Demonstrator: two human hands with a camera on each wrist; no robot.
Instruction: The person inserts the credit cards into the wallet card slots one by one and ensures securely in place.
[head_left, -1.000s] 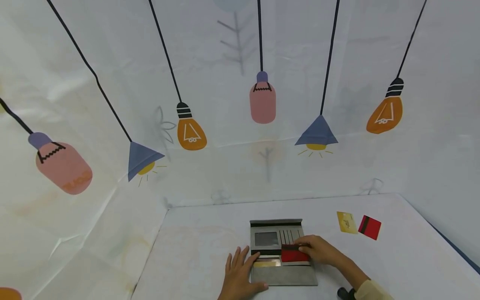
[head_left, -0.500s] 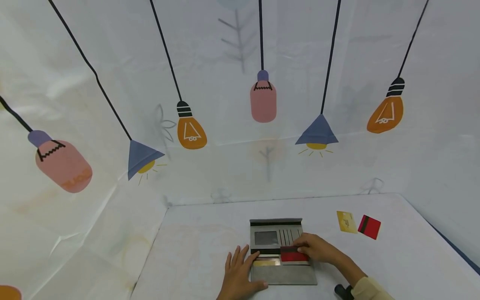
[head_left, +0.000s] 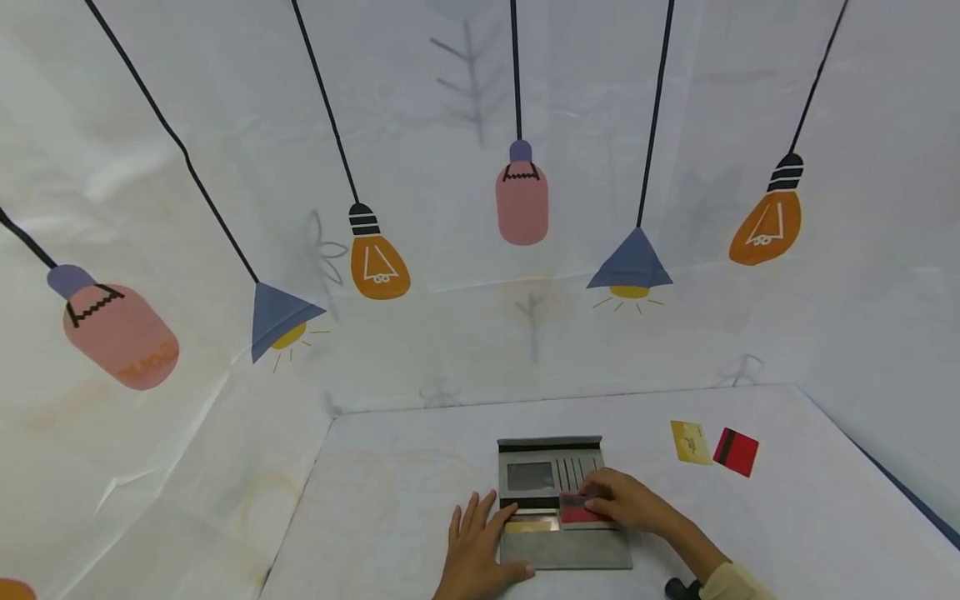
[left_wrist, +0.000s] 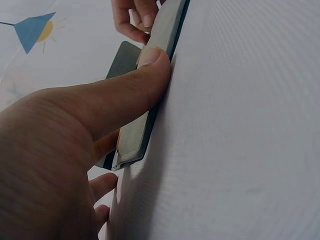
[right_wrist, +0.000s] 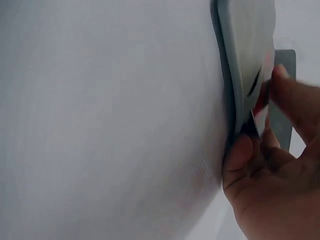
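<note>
An unfolded grey wallet (head_left: 566, 552) lies on the white table, with a clear window and several card slots in its far half. My left hand (head_left: 476, 557) steadies its left side, fingers spread; in the left wrist view the straight thumb (left_wrist: 135, 85) presses on the near panel. With thumb and fingertips, my right hand (head_left: 628, 500) pinches a red card (head_left: 577, 515) at the right pocket of the near half. The card's lower part is hidden inside the wallet. A gold card (head_left: 529, 527) sits in the left pocket beside it.
Two more cards, one yellow (head_left: 691, 442) and one red with a dark stripe (head_left: 737, 452), lie on the table to the right of the wallet. A dark object (head_left: 678, 589) shows by the right sleeve. A white sheet printed with lamps hangs behind the table.
My right hand has shifted slightly left with the red card, which sits a little lower at the pocket. The left hand keeps its place on the wallet.
</note>
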